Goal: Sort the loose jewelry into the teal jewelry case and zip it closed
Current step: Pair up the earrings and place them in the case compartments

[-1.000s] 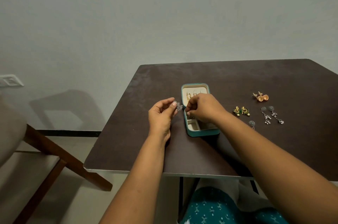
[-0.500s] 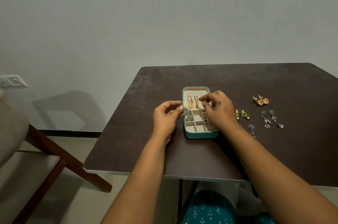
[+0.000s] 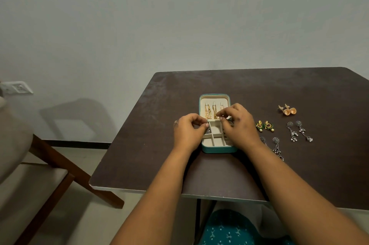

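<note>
Dark table (image 3: 259, 89), teal case (image 3: 219, 149) open at centre: L hand (image 3: 188, 134) now pinches silver earring (image 3: 207, 130) over case's left compartment vs. beside it 0.5 s ago, R hand (image 3: 239, 124) fingertips pinched at lid hooks, held item unclear.

a home room: wooden chair (image 3: 60, 166), wall socket (image 3: 17, 87) (plain wall).

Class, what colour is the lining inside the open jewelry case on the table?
Cream, inside the teal zip jewelry case; the head view shows it best.

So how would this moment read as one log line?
left hand: pinching silver earring | right hand: over teal case, open | loose earrings: four pairs on table
</note>
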